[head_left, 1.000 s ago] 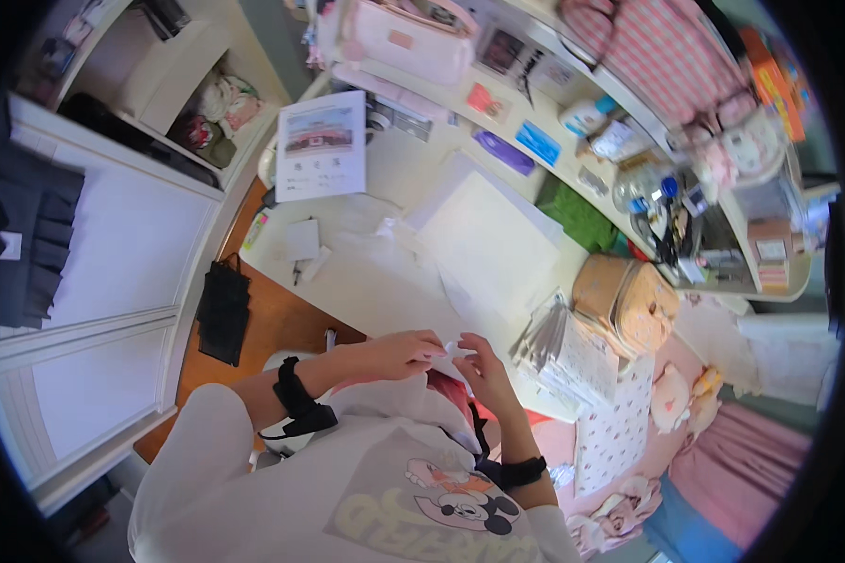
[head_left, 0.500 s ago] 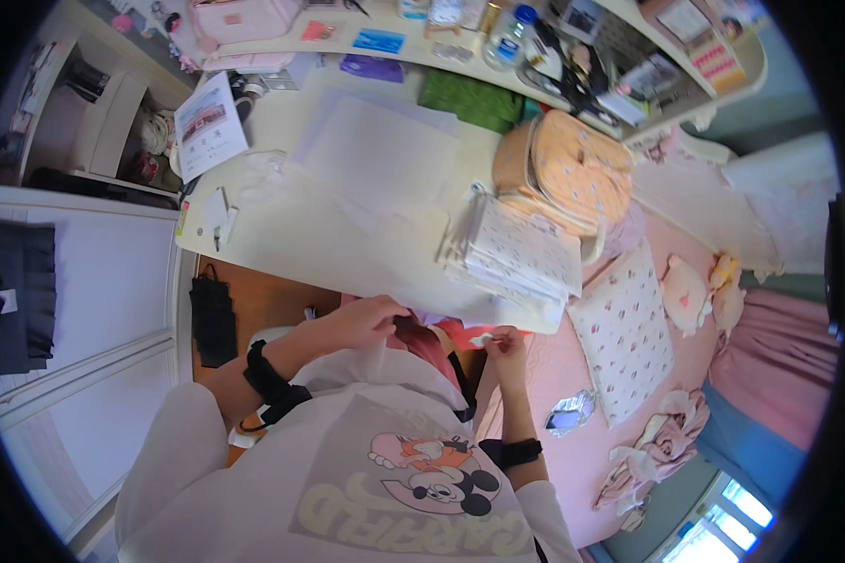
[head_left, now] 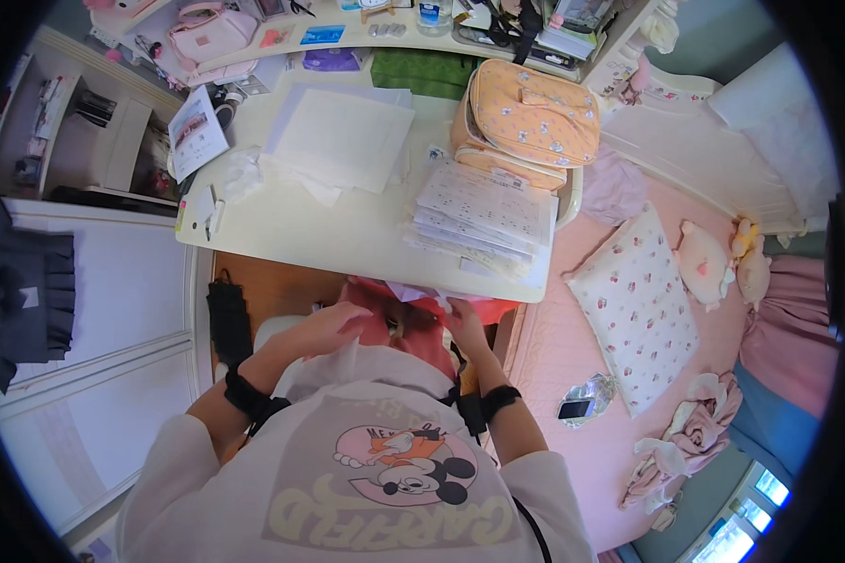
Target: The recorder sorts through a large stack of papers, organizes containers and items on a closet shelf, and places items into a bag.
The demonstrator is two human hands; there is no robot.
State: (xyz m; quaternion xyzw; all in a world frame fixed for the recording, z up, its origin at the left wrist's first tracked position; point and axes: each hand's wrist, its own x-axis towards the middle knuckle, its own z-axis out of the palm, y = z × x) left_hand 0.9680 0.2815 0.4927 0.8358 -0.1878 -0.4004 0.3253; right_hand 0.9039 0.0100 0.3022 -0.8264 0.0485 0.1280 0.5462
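Observation:
In front of my lap, below the desk's front edge, a red bag-like thing (head_left: 424, 330) gapes, with a dark inside and a pale lilac piece along its far rim. At its left side is my left hand (head_left: 333, 328), fingers stretched out and nothing seen in them. My right hand (head_left: 465, 326) is at its right rim, fingers bent together by a whitish bit. Whether that bit is held or belongs to the rim, I cannot make out. Black straps circle both forearms.
On the white desk (head_left: 291, 235) lie translucent sheets (head_left: 343, 136), a paper stack (head_left: 483, 211), an orange patterned case (head_left: 535, 113) and a green box (head_left: 422, 72). A pink bed (head_left: 545, 361) with a phone (head_left: 576, 409) is to the right. A black bag (head_left: 227, 319) is below left.
My right hand has moved left, from beside the red thing to its rim; the small white piece it held no longer shows clearly. My left hand has shifted slightly left. The view has turned.

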